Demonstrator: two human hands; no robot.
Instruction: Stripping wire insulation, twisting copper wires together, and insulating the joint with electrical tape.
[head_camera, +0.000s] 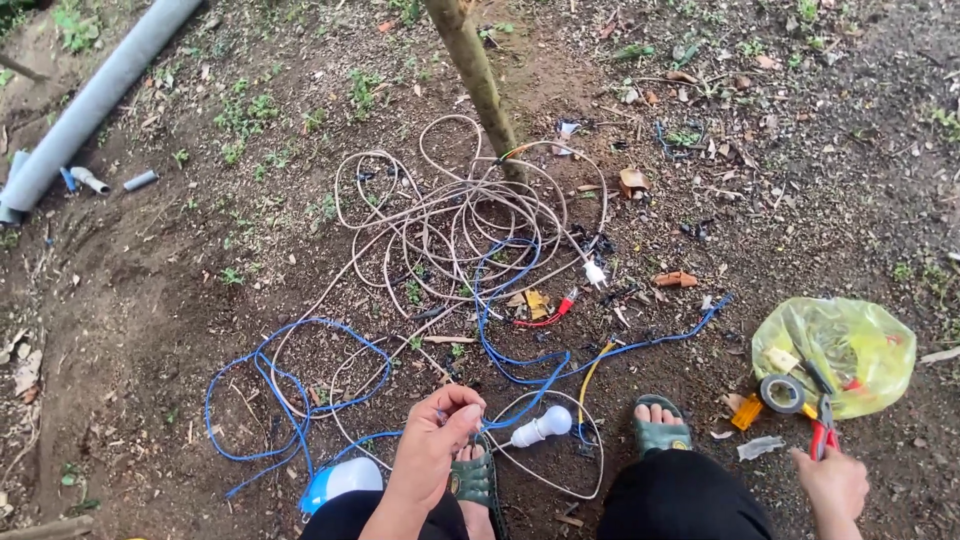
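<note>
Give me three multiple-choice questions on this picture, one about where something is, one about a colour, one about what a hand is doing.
1. Where does the light bulb lie?
A. between the two sandalled feet
B. beside the grey pipe
C. inside the yellow bag

2. What colour are the handles of the pliers?
A. green
B. red
C. white

3. What is the left hand doing?
A. resting flat on the soil
B. holding the tape roll
C. pinching a wire

Answers:
1 A, the bulb sits on the soil between the feet.
2 B, red handles show just above the right hand.
3 C, its fingers close on a wire of the tangle.
</note>
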